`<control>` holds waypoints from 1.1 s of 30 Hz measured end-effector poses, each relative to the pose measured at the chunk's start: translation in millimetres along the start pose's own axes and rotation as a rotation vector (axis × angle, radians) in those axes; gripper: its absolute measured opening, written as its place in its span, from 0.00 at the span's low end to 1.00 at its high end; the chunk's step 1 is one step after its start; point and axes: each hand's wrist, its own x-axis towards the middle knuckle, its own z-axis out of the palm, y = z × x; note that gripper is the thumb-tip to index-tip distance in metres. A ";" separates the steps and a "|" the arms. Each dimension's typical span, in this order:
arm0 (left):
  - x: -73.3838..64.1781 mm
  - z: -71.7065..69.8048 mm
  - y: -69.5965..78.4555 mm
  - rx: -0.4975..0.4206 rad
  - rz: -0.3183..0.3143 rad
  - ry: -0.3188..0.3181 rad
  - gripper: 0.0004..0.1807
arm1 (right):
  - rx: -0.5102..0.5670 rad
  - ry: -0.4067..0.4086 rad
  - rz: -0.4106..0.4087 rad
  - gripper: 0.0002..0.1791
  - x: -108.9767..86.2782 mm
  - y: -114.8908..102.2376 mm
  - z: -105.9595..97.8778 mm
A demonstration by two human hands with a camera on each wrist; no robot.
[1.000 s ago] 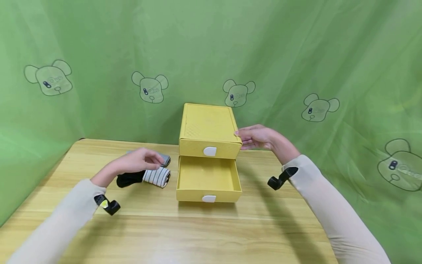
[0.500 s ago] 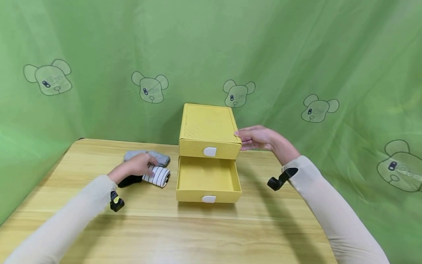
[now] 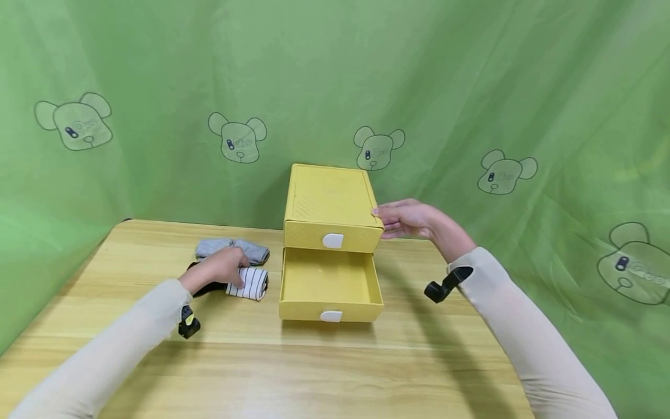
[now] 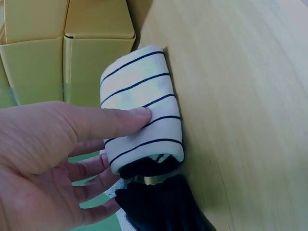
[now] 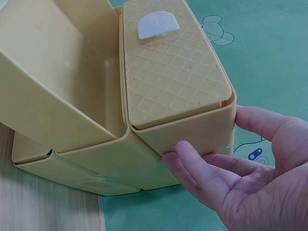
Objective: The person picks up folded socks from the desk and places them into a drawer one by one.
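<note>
My left hand (image 3: 225, 267) pinches a rolled white sock (image 3: 254, 284) with dark stripes, lying left of the yellow drawer cabinet (image 3: 335, 195). In the left wrist view the thumb (image 4: 127, 120) lies across the striped roll (image 4: 139, 91), and the other fingertips are partly hidden behind it. A black sock-like bundle (image 4: 161, 204) lies at its end. My right hand (image 3: 410, 218) rests against the cabinet's upper right side, thumb at the top edge. Fairly straight fingers (image 5: 190, 159) touch the side wall in the right wrist view. The lower drawer (image 3: 327, 311) is pulled out with nothing visible inside.
A folded grey cloth bundle (image 3: 251, 251) lies behind the left hand. The upper drawer (image 3: 309, 235) is closed. Everything stands on a wooden table (image 3: 262, 378), with a green curtain (image 3: 314, 75) printed with bear heads hanging behind.
My left hand has moved down and forward onto the striped sock, which has shifted slightly. The grey bundle has come into fuller view. My right hand and the cabinet have stayed put.
</note>
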 end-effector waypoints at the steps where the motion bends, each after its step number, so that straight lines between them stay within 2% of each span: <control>1: 0.0 0.1 -0.1 0.001 -0.002 0.000 0.22 | -0.002 0.000 0.000 0.38 -0.2 0.0 -0.3; 5: 0.1 -1.6 1.5 -0.009 -0.019 -0.006 0.23 | -0.001 0.004 0.000 0.38 -2.1 -1.3 -1.7; 10: 1.6 -4.3 4.7 -0.031 -0.006 -0.022 0.15 | 0.001 0.003 -0.002 0.37 -3.3 -2.6 -3.7; 15: 3.0 -5.1 5.6 -0.038 0.027 -0.032 0.20 | 0.008 0.007 -0.001 0.37 -4.0 -3.2 -3.7; 21: 6.6 -3.4 4.2 -0.052 0.029 -0.037 0.16 | 0.007 0.011 0.002 0.37 -3.9 -0.8 -4.4; 24: 7.3 -1.7 2.8 -0.058 0.037 -0.039 0.22 | 0.007 0.012 0.004 0.38 -4.1 0.5 -3.8; 27: 6.6 -0.8 0.7 -0.065 0.059 -0.037 0.26 | 0.012 0.011 0.004 0.38 -3.8 1.2 -2.9; 33: 1.6 -6.4 -0.4 -0.097 0.142 -0.028 0.21 | 0.012 0.011 -0.001 0.39 -1.7 1.6 -0.5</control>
